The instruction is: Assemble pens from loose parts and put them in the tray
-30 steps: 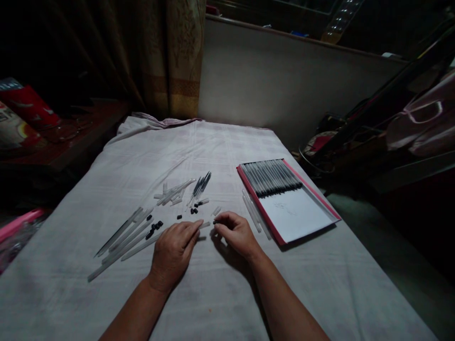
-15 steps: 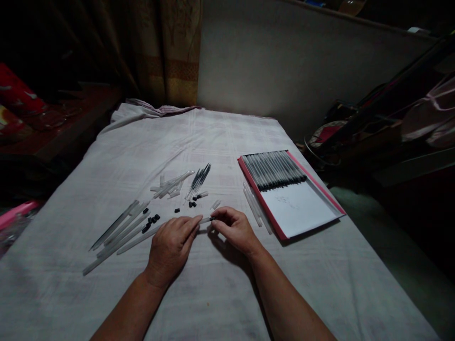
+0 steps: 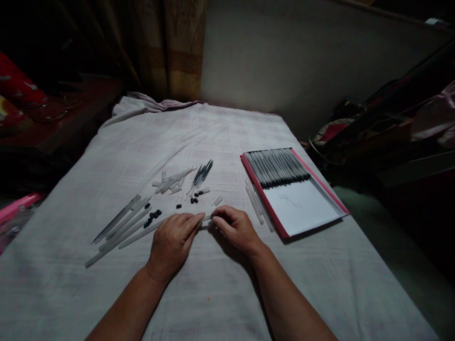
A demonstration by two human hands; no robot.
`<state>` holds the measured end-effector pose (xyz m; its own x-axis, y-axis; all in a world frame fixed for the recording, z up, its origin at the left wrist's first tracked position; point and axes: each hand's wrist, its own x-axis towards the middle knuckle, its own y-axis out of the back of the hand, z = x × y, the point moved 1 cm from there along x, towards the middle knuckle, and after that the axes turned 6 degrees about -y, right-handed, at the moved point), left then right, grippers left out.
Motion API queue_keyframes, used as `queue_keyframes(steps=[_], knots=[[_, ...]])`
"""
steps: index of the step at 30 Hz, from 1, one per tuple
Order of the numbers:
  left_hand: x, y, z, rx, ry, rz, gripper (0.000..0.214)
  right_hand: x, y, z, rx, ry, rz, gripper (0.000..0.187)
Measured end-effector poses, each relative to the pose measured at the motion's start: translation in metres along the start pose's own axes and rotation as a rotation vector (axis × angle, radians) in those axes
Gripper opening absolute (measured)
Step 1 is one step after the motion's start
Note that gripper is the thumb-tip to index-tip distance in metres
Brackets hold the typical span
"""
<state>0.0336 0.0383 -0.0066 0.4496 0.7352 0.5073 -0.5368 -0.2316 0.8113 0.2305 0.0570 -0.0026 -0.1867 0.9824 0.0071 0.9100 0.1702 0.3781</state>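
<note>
My left hand (image 3: 174, 239) is closed around a clear pen barrel (image 3: 206, 218), most of it hidden under the palm. At the barrel's right end, my right hand (image 3: 236, 227) pinches a small black plug between thumb and fingertips; whether it is seated in the barrel I cannot tell. Beyond the hands lie several loose black plugs (image 3: 178, 206), a bundle of dark ink refills (image 3: 202, 175) and a heap of clear pen caps (image 3: 174, 181). More clear barrels (image 3: 122, 232) are spread left of my left hand, with black plugs (image 3: 152, 216) among them.
To the right, an open red-edged box (image 3: 302, 213) with a white base holds a row of assembled pens (image 3: 279, 166). A few clear barrels (image 3: 254, 201) lie along its left side. A pale checked cloth (image 3: 227, 303) covers the table; a curtain (image 3: 183, 52) hangs behind.
Both hands keep nearly the same hold on the barrel and its black end. The camera view has shifted slightly, and the things on the cloth look unmoved.
</note>
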Motion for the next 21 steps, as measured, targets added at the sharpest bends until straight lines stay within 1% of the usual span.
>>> queue_keyframes(steps=[2, 5, 9, 11, 13, 14, 16, 18, 20, 21], knots=[[0.0001, 0.0004, 0.0008, 0.006, -0.008, -0.001, 0.026, -0.0002, 0.001, -0.0015, -0.083, 0.033, -0.005, 0.016], [0.0007, 0.0012, 0.0025, 0.016, -0.025, -0.001, 0.026, 0.0, 0.0014, -0.001, -0.17, 0.041, -0.008, 0.026], [0.0019, 0.0018, 0.0041, -0.009, -0.037, 0.003, 0.025, -0.0005, 0.0009, 0.0011, -0.201, 0.035, -0.02, 0.039], [0.0024, 0.0018, 0.0039, -0.031, -0.029, 0.007, 0.024, -0.0016, 0.0012, 0.0011, -0.143, 0.017, -0.038, 0.034], [0.0026, 0.0016, 0.0031, -0.044, -0.015, 0.006, 0.024, -0.0029, 0.0021, 0.0007, -0.066, -0.005, -0.051, 0.02], [0.0025, 0.0014, 0.0026, -0.048, -0.008, 0.006, 0.024, -0.0034, 0.0027, 0.0006, -0.031, -0.015, -0.053, 0.016], [0.002, 0.001, 0.0018, -0.048, 0.002, 0.006, 0.025, -0.0038, 0.0036, 0.0005, 0.015, -0.026, -0.057, 0.017], [0.0014, 0.0006, 0.0014, -0.044, 0.006, 0.005, 0.026, -0.0033, 0.0036, 0.0007, 0.034, -0.03, -0.056, 0.011], [0.0012, 0.0004, 0.0015, -0.042, 0.006, 0.003, 0.026, -0.0023, 0.0029, 0.0011, 0.022, -0.031, -0.055, 0.009], [0.0013, 0.0004, 0.0017, -0.041, 0.003, 0.002, 0.026, -0.0019, 0.0025, 0.0013, 0.006, -0.031, -0.051, 0.011]])
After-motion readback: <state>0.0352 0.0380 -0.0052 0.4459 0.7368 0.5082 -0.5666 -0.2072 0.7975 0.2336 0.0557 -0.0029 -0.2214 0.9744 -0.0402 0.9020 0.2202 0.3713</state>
